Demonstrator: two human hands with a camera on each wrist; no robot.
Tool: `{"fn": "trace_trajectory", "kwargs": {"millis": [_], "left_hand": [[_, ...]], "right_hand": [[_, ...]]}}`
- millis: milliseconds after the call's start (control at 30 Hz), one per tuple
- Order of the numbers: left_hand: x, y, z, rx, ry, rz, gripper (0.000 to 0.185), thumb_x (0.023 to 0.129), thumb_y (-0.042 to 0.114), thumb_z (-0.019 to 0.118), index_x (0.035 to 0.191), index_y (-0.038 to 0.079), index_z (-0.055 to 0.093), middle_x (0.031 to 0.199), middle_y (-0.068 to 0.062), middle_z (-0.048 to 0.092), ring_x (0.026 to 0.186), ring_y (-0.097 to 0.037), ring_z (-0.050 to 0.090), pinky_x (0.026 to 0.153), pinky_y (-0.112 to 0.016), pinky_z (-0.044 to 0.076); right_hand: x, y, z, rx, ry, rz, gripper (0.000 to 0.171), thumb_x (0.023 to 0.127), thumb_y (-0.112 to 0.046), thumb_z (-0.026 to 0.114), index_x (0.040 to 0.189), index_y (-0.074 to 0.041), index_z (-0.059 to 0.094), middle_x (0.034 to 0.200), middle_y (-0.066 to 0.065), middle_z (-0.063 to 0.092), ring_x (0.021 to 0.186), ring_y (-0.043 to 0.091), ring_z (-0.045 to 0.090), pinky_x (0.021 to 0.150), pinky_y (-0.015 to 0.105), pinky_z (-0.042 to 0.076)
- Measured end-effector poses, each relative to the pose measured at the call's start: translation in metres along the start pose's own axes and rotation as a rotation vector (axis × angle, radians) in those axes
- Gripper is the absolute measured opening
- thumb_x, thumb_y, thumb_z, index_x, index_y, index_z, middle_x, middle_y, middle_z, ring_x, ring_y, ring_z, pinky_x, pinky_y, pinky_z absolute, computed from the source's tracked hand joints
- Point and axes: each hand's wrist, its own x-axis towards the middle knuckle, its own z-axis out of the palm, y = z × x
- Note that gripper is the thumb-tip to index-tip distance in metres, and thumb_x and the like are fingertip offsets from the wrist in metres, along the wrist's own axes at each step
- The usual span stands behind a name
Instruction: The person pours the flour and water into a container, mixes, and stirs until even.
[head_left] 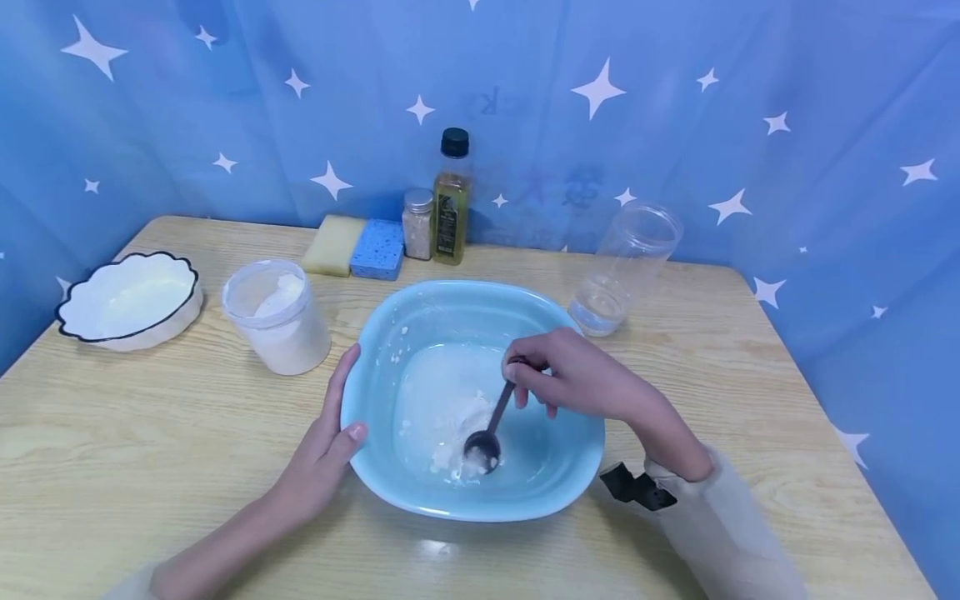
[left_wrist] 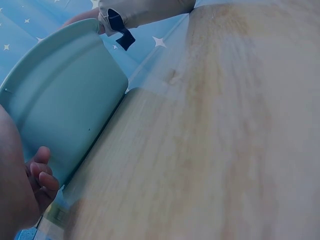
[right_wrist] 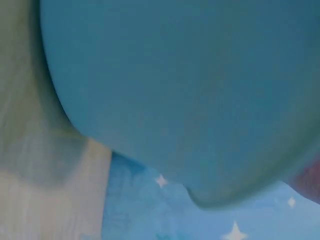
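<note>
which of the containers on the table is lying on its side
The clear plastic jar, right of the oil bottle and behind the blue basin. It is tipped over with its open mouth toward the backdrop; the flour tub and spice jar stand upright.

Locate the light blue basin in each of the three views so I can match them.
Head: light blue basin at centre, left hand on its near-left rim, right hand holding a black spoon over it.
Left wrist: its outer wall fills the upper left.
Right wrist: its underside fills most of the frame.
Shared landmark: wooden table.
</note>
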Motion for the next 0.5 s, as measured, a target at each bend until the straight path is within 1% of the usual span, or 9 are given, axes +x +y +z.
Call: {"fn": "trace_trajectory", "kwargs": {"millis": [67, 167, 233, 267, 333, 433, 500], "left_hand": [[0.000, 0.000, 0.000, -0.002, 0.000, -0.004, 0.066, 0.095, 0.012, 0.036, 0.150, 0.033, 0.004, 0.154, 0.001, 0.010, 0.122, -0.034, 0.043, 0.083, -0.031, 0.049], [0.000, 0.000, 0.000, 0.004, 0.000, -0.004, 0.066, 0.096, 0.012, 0.036, 0.150, 0.033, 0.004, 0.154, 0.001, 0.009, 0.123, -0.034, 0.042, 0.086, -0.031, 0.047], [0.000, 0.000, 0.000, 0.010, 0.000, 0.000, 0.066, 0.095, 0.012, 0.036, 0.150, 0.033, 0.004, 0.154, 0.001, 0.010, 0.123, -0.033, 0.042, 0.088, -0.031, 0.046], [0.001, -0.001, 0.000, 0.010, 0.000, 0.002, 0.067, 0.095, 0.012, 0.036, 0.150, 0.033, 0.004, 0.154, 0.001, 0.010, 0.123, -0.033, 0.043, 0.088, -0.031, 0.046], [0.001, -0.001, 0.000, 0.016, 0.001, 0.004, 0.067, 0.095, 0.013, 0.036, 0.150, 0.033, 0.004, 0.154, 0.001, 0.011, 0.123, -0.032, 0.042, 0.089, -0.031, 0.044], [0.001, -0.002, 0.000, 0.008, 0.001, 0.003, 0.067, 0.095, 0.013, 0.036, 0.150, 0.033, 0.004, 0.154, 0.000, 0.011, 0.121, -0.033, 0.044, 0.086, -0.032, 0.047], [0.000, -0.002, 0.000, 0.003, 0.002, 0.000, 0.067, 0.095, 0.013, 0.036, 0.150, 0.033, 0.004, 0.154, 0.000, 0.011, 0.121, -0.033, 0.045, 0.084, -0.032, 0.049]], "right_hand": [[0.002, 0.000, 0.002, -0.008, 0.038, 0.010, 0.017, 0.097, -0.012, 0.048, 0.088, -0.007, 0.062, 0.069, -0.001, 0.063, 0.046, 0.017, 0.055, 0.047, 0.027, 0.048], [-0.001, 0.000, -0.002, -0.077, 0.118, 0.056, 0.016, 0.096, -0.011, 0.049, 0.088, -0.007, 0.062, 0.067, -0.003, 0.062, 0.046, 0.015, 0.056, 0.048, 0.027, 0.048], [-0.004, 0.002, -0.007, -0.120, 0.140, 0.083, 0.016, 0.096, -0.010, 0.049, 0.086, -0.007, 0.062, 0.065, -0.003, 0.061, 0.046, 0.013, 0.055, 0.048, 0.027, 0.048], [-0.006, 0.003, -0.009, -0.131, 0.132, 0.088, 0.017, 0.095, -0.009, 0.049, 0.085, -0.007, 0.062, 0.064, -0.003, 0.060, 0.045, 0.012, 0.054, 0.048, 0.027, 0.048], [-0.008, 0.004, -0.010, -0.126, 0.087, 0.077, 0.018, 0.095, -0.009, 0.048, 0.083, -0.008, 0.061, 0.063, -0.003, 0.059, 0.045, 0.011, 0.052, 0.047, 0.027, 0.048], [-0.005, 0.003, -0.006, -0.049, -0.003, 0.024, 0.019, 0.096, -0.010, 0.048, 0.082, -0.008, 0.061, 0.064, -0.002, 0.059, 0.046, 0.013, 0.053, 0.046, 0.027, 0.048], [0.000, 0.002, 0.000, 0.005, -0.035, -0.007, 0.020, 0.097, -0.012, 0.047, 0.083, -0.008, 0.061, 0.066, -0.001, 0.061, 0.046, 0.015, 0.054, 0.045, 0.027, 0.048]]}}
